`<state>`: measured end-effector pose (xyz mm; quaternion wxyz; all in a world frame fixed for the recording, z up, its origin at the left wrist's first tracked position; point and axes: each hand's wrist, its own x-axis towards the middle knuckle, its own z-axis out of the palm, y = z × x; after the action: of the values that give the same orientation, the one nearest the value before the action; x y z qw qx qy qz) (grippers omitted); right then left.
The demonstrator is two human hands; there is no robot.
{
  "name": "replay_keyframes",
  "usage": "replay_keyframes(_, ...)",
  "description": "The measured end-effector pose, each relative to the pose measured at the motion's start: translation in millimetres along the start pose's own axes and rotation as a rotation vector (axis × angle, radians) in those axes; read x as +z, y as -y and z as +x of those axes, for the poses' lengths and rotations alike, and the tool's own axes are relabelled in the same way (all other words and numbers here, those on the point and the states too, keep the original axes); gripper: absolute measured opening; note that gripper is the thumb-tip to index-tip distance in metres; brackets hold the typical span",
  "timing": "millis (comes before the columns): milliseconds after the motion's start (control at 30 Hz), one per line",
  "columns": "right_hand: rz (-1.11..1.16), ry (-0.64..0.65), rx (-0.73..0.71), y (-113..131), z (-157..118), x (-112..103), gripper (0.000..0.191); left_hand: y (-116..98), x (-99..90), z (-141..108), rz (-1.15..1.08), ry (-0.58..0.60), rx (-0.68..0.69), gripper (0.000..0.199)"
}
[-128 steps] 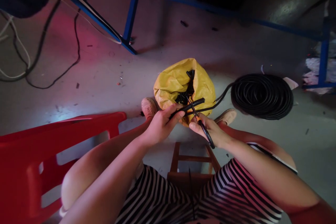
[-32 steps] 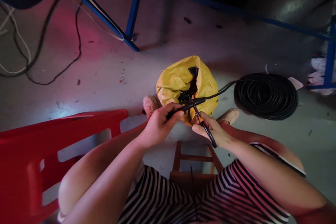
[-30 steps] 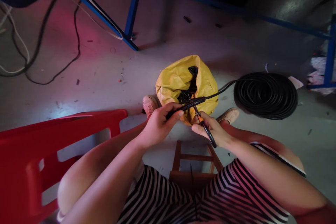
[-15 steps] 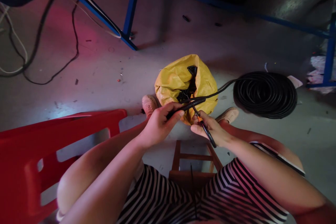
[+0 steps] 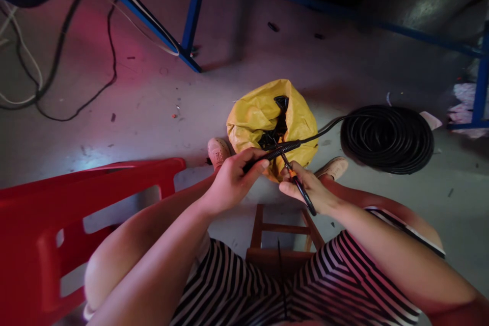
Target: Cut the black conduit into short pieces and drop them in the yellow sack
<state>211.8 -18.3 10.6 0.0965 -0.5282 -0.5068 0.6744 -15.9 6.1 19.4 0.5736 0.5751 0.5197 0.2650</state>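
My left hand (image 5: 239,175) is closed around a short length of black corrugated tube (image 5: 288,148), which points to the right over the bag. A pair of scissors (image 5: 301,193) with black handles and an orange part is in my right hand (image 5: 307,186). Its blades cross the tubing just right of my left fingertips; whether they are apart cannot be made out. A black cable or tube (image 5: 330,125) runs from the large black coil (image 5: 387,138) to the held piece. Below both hands, a yellow bag (image 5: 300,114) stands open with black pieces (image 5: 281,103) inside.
A red plastic chair or stool (image 5: 95,191) is at the left. Between my legs is a wooden stool (image 5: 280,254). Blue metal frame legs (image 5: 193,15) stand ahead. Loose cables (image 5: 110,41) lie at the far left. Small scraps (image 5: 272,26) dot the floor.
The end of the corrugated tube has shifted up slightly and now lies against the black line from the coil. Both hands keep nearly the same position and hold.
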Motion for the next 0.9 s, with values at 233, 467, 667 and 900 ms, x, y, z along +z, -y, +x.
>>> replay_keyframes(233, 0.021, -0.026, -0.025, -1.6, 0.1, -0.4, 0.065, 2.2, 0.2, -0.1, 0.024, -0.012, 0.014, 0.024)
replay_keyframes(467, 0.016, -0.007, -0.010, 0.6, -0.7, 0.5, 0.065, 0.4, 0.3, 0.0, 0.021, -0.005, -0.002, 0.026)
replay_keyframes(667, 0.025, -0.019, -0.024, 0.2, -0.1, -0.3, 0.065, 0.5, 0.0, 0.5, 0.039, -0.009, 0.007, 0.026)
replay_keyframes(900, 0.011, -0.009, -0.012, -1.3, 0.1, -1.3, 0.064, 1.8, -1.6, 1.9, 0.105, 0.034, 0.067, 0.025)
